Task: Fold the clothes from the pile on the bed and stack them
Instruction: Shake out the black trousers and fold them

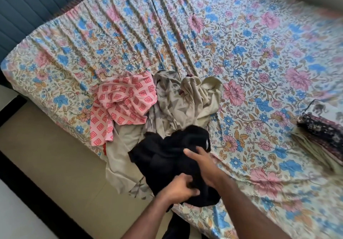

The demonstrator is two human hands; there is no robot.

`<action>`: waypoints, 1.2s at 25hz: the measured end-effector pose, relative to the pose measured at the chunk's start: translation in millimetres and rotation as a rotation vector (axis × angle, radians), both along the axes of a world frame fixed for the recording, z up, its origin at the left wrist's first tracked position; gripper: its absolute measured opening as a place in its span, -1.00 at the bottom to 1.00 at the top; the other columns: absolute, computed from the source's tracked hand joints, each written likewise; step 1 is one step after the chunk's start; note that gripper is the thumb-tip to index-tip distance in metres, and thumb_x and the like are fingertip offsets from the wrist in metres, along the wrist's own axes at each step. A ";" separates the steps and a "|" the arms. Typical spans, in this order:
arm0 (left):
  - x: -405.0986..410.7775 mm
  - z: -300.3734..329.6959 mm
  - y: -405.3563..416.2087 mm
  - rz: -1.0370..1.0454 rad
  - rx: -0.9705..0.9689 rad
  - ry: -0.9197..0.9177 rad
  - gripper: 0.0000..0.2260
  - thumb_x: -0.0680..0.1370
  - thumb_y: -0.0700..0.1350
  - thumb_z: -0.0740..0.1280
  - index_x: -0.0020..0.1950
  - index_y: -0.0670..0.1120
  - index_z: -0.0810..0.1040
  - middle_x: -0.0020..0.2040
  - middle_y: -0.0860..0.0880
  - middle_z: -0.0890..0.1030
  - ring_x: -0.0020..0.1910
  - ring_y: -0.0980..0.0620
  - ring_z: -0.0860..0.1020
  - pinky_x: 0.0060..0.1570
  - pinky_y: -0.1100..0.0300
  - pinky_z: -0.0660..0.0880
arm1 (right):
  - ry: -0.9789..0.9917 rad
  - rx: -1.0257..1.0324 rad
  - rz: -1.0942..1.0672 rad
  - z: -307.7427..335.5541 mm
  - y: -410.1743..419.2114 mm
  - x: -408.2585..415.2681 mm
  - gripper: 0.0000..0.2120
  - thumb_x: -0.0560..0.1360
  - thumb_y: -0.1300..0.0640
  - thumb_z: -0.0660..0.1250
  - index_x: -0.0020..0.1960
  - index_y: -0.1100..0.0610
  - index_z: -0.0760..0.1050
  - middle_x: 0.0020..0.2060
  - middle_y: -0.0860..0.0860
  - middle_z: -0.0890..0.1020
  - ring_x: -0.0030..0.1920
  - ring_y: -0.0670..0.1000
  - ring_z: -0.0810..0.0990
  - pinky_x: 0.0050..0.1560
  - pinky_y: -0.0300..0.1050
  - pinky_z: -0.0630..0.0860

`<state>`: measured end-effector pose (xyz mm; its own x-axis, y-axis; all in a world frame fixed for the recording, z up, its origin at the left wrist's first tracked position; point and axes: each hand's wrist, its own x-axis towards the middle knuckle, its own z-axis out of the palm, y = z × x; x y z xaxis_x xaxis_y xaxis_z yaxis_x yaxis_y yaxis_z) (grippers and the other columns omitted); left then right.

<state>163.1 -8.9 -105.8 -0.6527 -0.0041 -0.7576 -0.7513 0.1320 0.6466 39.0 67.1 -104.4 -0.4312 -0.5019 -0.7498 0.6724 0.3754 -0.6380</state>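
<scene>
Nearest the bed edge: left hand [181, 186] clenches the black garment [167, 157] low; right hand [202, 162] grips it higher, likely to shake it open.
Beyond: unfolded pile [148, 103].
Far right: folded stack [321, 127], kept well apart.

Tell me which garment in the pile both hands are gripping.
The black garment at the pile's near edge. The left hand and right hand both clutch it; the pink diamond-print garment and beige garment lie untouched.
</scene>
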 end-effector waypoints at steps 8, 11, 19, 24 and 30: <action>9.9 35.3 -32.7 1.137 0.547 0.017 -0.59 0.53 0.03 0.34 0.33 -0.10 0.58 0.02 -0.16 0.71 0.02 -0.15 0.65 0.14 -0.13 0.52 | 0.563 -0.043 0.370 33.4 -3.0 43.4 -0.73 0.33 0.42 0.45 -0.24 0.04 0.64 -0.26 -0.17 0.62 -0.21 -0.21 0.59 -0.08 -0.27 0.49; 3.8 72.8 -35.5 1.089 0.665 0.082 -0.73 0.57 -0.11 0.32 0.24 -0.15 0.62 0.05 -0.21 0.70 -0.03 -0.16 0.68 0.05 -0.02 0.62 | 0.624 -0.223 0.675 71.0 19.7 54.2 -0.85 0.28 0.33 0.38 -0.31 0.10 0.62 -0.34 -0.21 0.50 -0.29 -0.19 0.49 -0.21 -0.24 0.38; -0.9 167.3 -31.8 1.124 0.808 0.096 -0.66 0.50 -0.03 0.26 -0.01 -0.23 0.72 0.04 -0.27 0.68 -0.07 -0.19 0.69 -0.01 0.02 0.64 | 0.355 -0.200 -0.047 141.3 48.3 17.7 -0.32 0.36 0.18 0.54 0.37 -0.18 0.36 0.23 0.02 0.62 0.18 0.13 0.67 0.15 0.18 0.65; -1.6 209.6 -28.8 0.962 0.613 -0.019 -0.60 0.67 0.01 0.19 0.26 -0.24 0.64 0.23 -0.28 0.64 -0.06 -0.19 0.67 -0.04 -0.02 0.62 | 0.180 -0.467 -0.116 189.0 38.3 -0.3 -0.52 0.44 0.15 0.56 0.31 0.20 0.53 0.11 0.25 0.65 0.04 0.20 0.65 0.11 0.11 0.60; 0.3 212.1 -21.2 0.931 0.263 0.082 -0.77 0.57 -0.03 0.40 0.10 -0.17 0.64 0.07 -0.21 0.70 -0.07 -0.14 0.66 -0.19 0.03 0.61 | 0.484 -0.200 0.059 232.6 39.7 -7.1 -0.68 0.64 0.06 0.39 -0.19 0.27 0.57 -0.35 0.10 0.58 -0.33 0.06 0.52 -0.24 -0.04 0.45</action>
<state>163.5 -30.1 106.3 -0.5247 -0.3825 -0.7605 -0.4330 -0.6493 0.6253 32.0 106.8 128.3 -0.6713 -0.6485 -0.3589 0.2645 0.2427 -0.9333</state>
